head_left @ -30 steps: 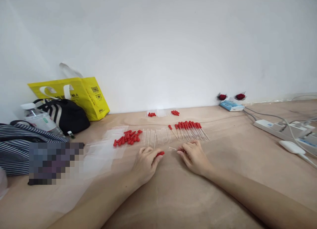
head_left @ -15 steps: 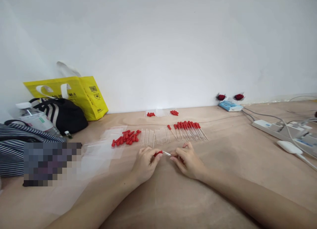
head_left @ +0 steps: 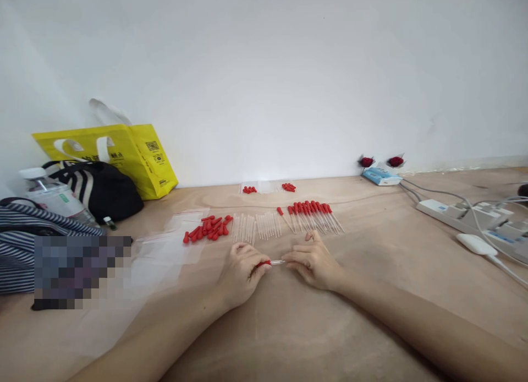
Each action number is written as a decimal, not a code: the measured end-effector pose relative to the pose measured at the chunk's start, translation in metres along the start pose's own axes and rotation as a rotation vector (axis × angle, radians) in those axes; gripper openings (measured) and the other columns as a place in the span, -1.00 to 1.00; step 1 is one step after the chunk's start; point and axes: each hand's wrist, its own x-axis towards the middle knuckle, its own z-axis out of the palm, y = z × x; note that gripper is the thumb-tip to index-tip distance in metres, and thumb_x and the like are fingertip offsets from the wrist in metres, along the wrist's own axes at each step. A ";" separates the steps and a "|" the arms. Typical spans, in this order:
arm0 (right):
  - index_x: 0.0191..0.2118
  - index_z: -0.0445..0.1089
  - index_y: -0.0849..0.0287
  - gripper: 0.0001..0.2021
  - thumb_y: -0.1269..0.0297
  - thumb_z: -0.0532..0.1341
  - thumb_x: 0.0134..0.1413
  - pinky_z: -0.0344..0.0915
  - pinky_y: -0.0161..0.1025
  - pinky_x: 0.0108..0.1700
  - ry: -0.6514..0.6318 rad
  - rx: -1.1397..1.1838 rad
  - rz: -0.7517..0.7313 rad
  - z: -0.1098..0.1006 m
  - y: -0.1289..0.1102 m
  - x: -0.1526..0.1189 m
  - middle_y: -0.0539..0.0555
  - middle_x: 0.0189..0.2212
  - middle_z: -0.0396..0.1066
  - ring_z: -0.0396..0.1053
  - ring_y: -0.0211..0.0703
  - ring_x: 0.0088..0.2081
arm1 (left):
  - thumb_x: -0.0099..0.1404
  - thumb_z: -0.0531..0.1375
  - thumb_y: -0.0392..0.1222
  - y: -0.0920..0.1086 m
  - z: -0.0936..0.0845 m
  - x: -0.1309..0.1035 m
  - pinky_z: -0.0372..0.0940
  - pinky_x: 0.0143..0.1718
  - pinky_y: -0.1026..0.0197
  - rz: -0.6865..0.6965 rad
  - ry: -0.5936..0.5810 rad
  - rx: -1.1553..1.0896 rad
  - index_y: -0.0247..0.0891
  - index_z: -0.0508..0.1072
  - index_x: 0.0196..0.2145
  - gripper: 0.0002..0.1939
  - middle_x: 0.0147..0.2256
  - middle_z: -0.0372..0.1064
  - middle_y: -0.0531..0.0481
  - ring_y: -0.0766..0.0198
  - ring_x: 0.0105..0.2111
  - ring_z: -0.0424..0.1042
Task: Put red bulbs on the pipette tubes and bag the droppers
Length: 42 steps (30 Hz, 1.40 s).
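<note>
Between finger and thumb, my left hand (head_left: 245,272) pinches a red rubber bulb (head_left: 264,263). A clear glass tube (head_left: 278,262) runs from the bulb's mouth to my right hand (head_left: 311,262), whose closed fingertips grip its other end. Behind my left hand lies a heap of loose red rubber bulbs (head_left: 208,228) on a clear plastic bag. Bare glass tubes (head_left: 256,226) are laid out side by side to the right of the heap. Farther right, several droppers (head_left: 315,214) with red bulbs on their tubes lie in a row.
Small bags with red bulbs (head_left: 289,187) lie near the wall. At left stand a yellow bag (head_left: 142,156), a black bag (head_left: 111,192), a plastic bottle (head_left: 58,197) and a striped bag (head_left: 25,250). A power strip (head_left: 445,217) with cables and a blue pack (head_left: 381,176) are at right.
The glass tube and bulb have turned to lie nearly level between my hands, with my right fingertips still on the tube. The whole view has shifted slightly.
</note>
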 end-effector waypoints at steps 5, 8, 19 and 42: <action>-0.29 0.41 0.14 -0.79 0.36 0.02 0.10 -0.14 -0.19 -0.24 0.038 -0.054 -0.040 0.005 0.000 -0.003 0.00 -0.50 0.42 0.24 -0.32 -0.48 | 0.25 0.03 -0.22 0.002 0.000 0.000 -0.03 -0.10 0.05 0.046 0.005 0.011 -0.20 0.39 -0.42 -0.83 -0.46 0.42 0.08 0.28 -0.38 0.32; -0.32 0.40 0.17 -0.80 0.36 0.02 0.09 -0.15 -0.20 -0.28 0.070 -0.055 -0.063 0.008 -0.002 -0.003 -0.01 -0.53 0.39 0.21 -0.32 -0.50 | 0.23 0.03 -0.24 0.003 0.000 -0.001 -0.04 -0.09 0.04 0.086 0.010 0.007 -0.22 0.38 -0.42 -0.85 -0.49 0.40 0.08 0.28 -0.40 0.31; -0.37 0.35 0.20 -0.78 0.39 -0.04 0.11 -0.16 -0.23 -0.31 -0.024 0.015 0.025 0.013 -0.013 0.001 0.00 -0.53 0.39 0.21 -0.30 -0.48 | 0.22 0.02 -0.24 0.003 0.002 -0.002 -0.02 -0.10 0.06 0.165 0.015 0.019 -0.25 0.35 -0.44 -0.85 -0.49 0.37 0.05 0.26 -0.39 0.29; -0.20 0.27 0.19 -0.79 0.32 0.01 0.04 0.01 -0.25 -0.31 0.207 -0.056 0.537 -0.002 0.029 0.004 0.04 -0.48 0.39 0.29 -0.18 -0.40 | 0.12 0.11 -0.18 -0.029 -0.008 -0.009 0.18 -0.20 0.06 -0.253 0.296 0.029 -0.21 0.27 -0.15 -0.71 -0.29 0.32 -0.04 0.12 -0.24 0.31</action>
